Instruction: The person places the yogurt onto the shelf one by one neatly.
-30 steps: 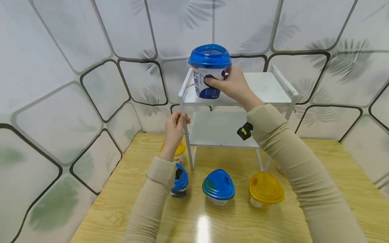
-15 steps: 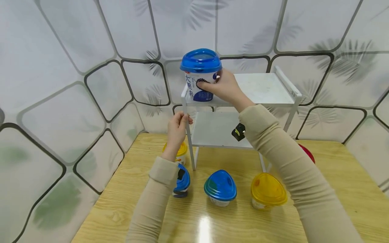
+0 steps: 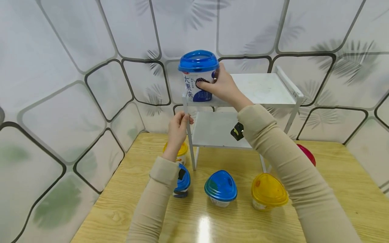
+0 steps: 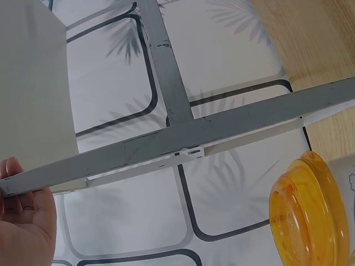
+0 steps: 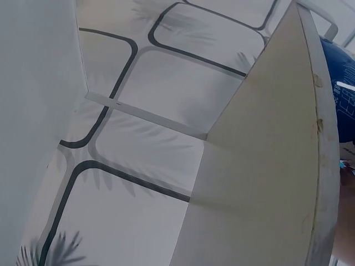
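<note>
The relation that counts is the cup [image 3: 199, 76] against the left end of the top shelf [image 3: 264, 89]: upright, long axis near vertical, its base overlapping the shelf's front edge from my head's viewpoint. Whether base and shelf touch, I can't tell. The cup lies left of my right hand [image 3: 224, 86], which grips it by the side, thumb across the printed front; my other fingers are mostly hidden behind it. That arm slants up and leftward from the lower right, crossing in front of the rack.

My left hand [image 3: 177, 131] sits below the cup, under shelf level, fingers curled round the rack's left post [image 3: 191, 146]; the left wrist view shows this too. That forearm points up from below, leaning slightly right. On the tabletop [image 3: 121, 209], a blue tub [image 3: 221, 186] and a yellow tub [image 3: 269, 190] stand in front of the rack.
</note>
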Motion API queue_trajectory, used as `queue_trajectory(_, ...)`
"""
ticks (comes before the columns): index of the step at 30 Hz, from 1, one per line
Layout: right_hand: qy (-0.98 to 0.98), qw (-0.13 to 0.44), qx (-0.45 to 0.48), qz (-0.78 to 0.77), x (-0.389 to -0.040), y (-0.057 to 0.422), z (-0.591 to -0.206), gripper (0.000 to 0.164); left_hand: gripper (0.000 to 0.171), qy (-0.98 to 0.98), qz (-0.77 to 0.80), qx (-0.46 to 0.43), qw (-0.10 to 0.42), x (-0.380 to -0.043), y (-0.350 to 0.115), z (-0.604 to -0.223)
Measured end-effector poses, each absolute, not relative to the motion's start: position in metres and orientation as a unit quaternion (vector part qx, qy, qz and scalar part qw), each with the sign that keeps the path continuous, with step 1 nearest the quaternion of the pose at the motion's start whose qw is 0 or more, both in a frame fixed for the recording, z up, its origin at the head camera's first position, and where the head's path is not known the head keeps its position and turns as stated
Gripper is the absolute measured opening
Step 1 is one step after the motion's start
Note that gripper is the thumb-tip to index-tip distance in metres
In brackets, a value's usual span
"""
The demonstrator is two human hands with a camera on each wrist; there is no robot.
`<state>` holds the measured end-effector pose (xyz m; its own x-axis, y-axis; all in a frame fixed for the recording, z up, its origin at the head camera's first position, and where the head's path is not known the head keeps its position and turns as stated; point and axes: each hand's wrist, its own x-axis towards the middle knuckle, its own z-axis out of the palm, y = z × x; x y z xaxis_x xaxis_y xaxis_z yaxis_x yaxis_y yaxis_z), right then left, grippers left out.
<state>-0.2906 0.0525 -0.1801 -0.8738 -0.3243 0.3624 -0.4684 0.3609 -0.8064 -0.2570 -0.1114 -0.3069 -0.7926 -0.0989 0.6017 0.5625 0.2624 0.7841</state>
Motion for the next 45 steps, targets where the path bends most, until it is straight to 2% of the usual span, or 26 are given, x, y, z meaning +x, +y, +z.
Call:
queue_trajectory(12, -0.801, 0.037, 0.258, 0.539, -0.292, 0.052, -0.179, 0.066, 0.021, -0.736, -0.588, -0.163, 0.294, -0.256, -0.111, -0.307)
queue_trajectory(24, -0.801, 0.025, 0.254, 0.542, -0.289, 0.055, -0.181, 0.073, 0.02, -0.738, -0.595, -0.147, 0.283, -0.256, -0.109, -0.308)
queue_trajectory(33, -0.821, 0.05, 0.225, 0.523, -0.277, 0.073, -0.182, 0.078, 0.019, -0.746, -0.58, -0.148, 0.291, -0.257, -0.111, -0.309)
queue_trajectory(39, -0.803, 0.07, 0.227, 0.547, -0.267, 0.088, -0.187, 0.074, 0.02, -0.749, -0.579, -0.147, 0.285, -0.257, -0.111, -0.31)
queue_trajectory(45, -0.776, 0.083, 0.242, 0.577, -0.255, 0.099, -0.19, 0.07, 0.021, -0.739, -0.579, -0.158, 0.306, -0.259, -0.111, -0.309)
